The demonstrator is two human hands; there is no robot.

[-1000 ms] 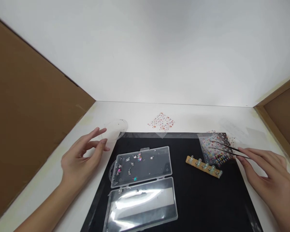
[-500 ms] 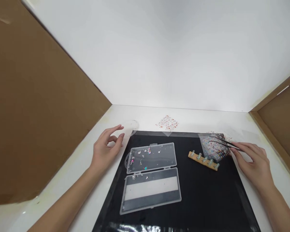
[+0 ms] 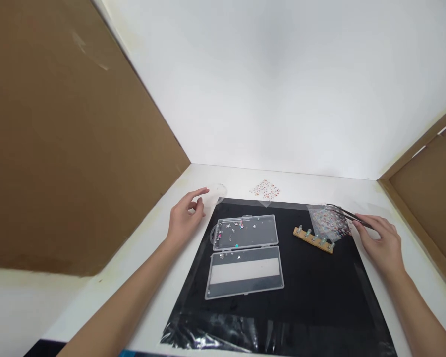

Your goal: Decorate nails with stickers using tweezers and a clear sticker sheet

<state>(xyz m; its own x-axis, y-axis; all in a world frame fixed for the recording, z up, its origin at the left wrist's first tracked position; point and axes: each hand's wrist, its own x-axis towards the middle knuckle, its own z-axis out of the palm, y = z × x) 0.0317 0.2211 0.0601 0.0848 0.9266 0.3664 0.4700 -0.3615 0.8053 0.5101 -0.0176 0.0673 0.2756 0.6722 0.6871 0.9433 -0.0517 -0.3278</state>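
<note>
Black tweezers [image 3: 351, 216] are pinched in my right hand [image 3: 381, 243], their tips apart above a patterned sticker sheet [image 3: 325, 223] at the mat's back right corner. My left hand [image 3: 188, 215] rests at the left, thumb and forefinger apart, holding nothing, beside a clear round disc [image 3: 218, 192]. On the black mat [image 3: 319, 297] lies an open clear plastic case [image 3: 245, 282]; small gems and charms [image 3: 241, 224] are scattered in its back half, a few in the front half. Right of it sits a tan strip [image 3: 312, 240] bearing several pale, glittery nail tips.
Another sheet with small red and orange prints [image 3: 265, 191] lies behind the mat on the white table [image 3: 152, 297]. Cardboard panels [image 3: 78, 148] stand at left and right, with a white wall [image 3: 282, 89] at the back.
The view has shifted, showing more of the mat's front edge. Both hands keep nearly the same poses, and the tweezers are still over the patterned sheet.
</note>
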